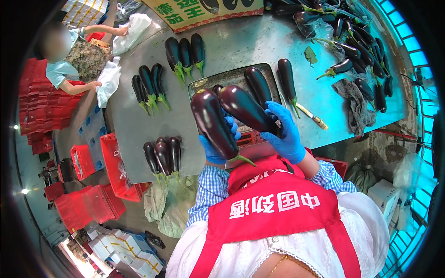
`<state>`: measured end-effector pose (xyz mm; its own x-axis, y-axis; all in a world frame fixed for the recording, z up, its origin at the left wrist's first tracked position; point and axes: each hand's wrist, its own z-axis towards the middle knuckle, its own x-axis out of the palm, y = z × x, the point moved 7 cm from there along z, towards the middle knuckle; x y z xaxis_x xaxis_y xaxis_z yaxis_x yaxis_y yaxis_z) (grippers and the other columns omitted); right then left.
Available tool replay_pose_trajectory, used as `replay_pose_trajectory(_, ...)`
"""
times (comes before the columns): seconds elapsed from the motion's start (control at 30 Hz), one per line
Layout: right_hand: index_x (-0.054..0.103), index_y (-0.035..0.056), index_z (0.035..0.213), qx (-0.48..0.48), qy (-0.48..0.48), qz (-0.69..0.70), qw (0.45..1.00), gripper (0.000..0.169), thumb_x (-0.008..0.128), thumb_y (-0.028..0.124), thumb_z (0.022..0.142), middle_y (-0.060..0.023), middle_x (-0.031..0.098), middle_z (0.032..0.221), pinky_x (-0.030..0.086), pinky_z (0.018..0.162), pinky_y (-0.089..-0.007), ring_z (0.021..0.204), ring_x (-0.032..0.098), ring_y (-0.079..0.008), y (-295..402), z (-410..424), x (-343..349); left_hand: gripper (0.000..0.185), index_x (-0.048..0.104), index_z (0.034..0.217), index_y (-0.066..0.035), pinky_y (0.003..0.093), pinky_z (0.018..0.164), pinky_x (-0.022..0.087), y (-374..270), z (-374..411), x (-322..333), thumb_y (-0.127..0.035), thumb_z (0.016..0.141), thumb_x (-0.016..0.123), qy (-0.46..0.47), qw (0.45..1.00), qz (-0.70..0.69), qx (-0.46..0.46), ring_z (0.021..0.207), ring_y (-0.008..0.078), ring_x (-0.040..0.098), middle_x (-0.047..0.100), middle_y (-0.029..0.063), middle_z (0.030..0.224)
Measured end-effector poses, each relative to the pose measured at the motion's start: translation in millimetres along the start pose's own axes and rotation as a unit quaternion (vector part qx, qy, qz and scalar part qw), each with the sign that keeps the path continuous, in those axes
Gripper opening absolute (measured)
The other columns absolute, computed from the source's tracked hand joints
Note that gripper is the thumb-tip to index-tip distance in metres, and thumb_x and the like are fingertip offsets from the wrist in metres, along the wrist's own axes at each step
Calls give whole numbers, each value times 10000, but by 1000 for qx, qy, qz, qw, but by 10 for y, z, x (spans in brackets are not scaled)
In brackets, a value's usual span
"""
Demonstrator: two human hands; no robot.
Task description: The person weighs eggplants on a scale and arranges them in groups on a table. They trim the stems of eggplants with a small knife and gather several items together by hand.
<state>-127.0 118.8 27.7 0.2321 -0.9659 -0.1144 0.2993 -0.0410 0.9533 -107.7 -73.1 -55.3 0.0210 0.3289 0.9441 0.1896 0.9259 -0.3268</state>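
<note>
Both my hands wear blue gloves. My left hand (216,147) is wrapped around a large dark purple eggplant (210,120), its green stem pointing down toward my apron. In my right hand (286,133) is the lower end of a second large eggplant (245,107), tilted with its round end up and left; my fingers hide its stem. Both are held over a shallow metal tray (227,77). Another eggplant (258,85) lies in that tray, and the tip of one more (217,89) shows between the held pair.
Grouped eggplants (152,83) lie left on the metal table (128,132). A single eggplant (287,78) and a pale-handled knife (311,116) lie right of the tray. Farther right are a grey cloth (353,104) and an eggplant heap (361,52). A person (76,59) holds white bags (108,81).
</note>
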Motion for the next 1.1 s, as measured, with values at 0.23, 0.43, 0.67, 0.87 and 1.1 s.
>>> replay_pose_trajectory(0.23, 456, 40, 1392, -100, -46, -225, 968, 703, 759, 14, 758, -187, 470, 1400, 416, 1033, -397, 1256, 489, -345, 173, -148, -37, 922, 417, 1380, -52, 407, 918, 505, 82, 20, -90, -711, 770, 625, -19, 998, 50, -23, 1064, 244, 564, 552, 111, 1189)
replay_pose_trajectory(0.43, 405, 21, 1432, 150, -123, 269, 943, 557, 623, 71, 923, -93, 514, 1358, 387, 1058, -325, 1244, 490, -171, -363, -321, -200, 689, 424, 1401, -44, 412, 943, 521, 26, 181, -32, -349, 859, 719, -154, 953, 255, -49, 1093, 267, 605, 573, 140, 1248)
replay_pose_trajectory(0.67, 479, 31, 1368, 207, -264, 313, 888, 417, 485, 251, 1014, -111, 643, 1127, 506, 787, -273, 891, 616, -154, -723, -491, -1074, 914, 167, 1536, -93, 410, 1094, 353, 259, 704, 8, -155, 830, 746, -154, 733, 657, 90, 1311, 326, 426, 353, 206, 1480)
replay_pose_trajectory(0.87, 504, 39, 1341, 188, -336, 290, 876, 401, 461, 283, 1025, -129, 636, 1158, 534, 798, -317, 998, 646, -206, -896, -698, -1769, 850, 180, 1542, -124, 469, 1150, 228, 452, 738, 30, -71, 835, 648, -180, 534, 812, 148, 1416, 432, 222, 214, 281, 1523)
replay_pose_trajectory(1.1, 476, 42, 1356, 207, -351, 339, 848, 396, 453, 262, 1028, -136, 596, 1236, 525, 869, -346, 1059, 629, -233, -1058, -939, -1897, 593, 484, 1361, -58, 484, 1121, 283, 1219, 1009, 814, -44, 783, 618, -6, 498, 843, 202, 1343, 425, 343, 385, 252, 1420)
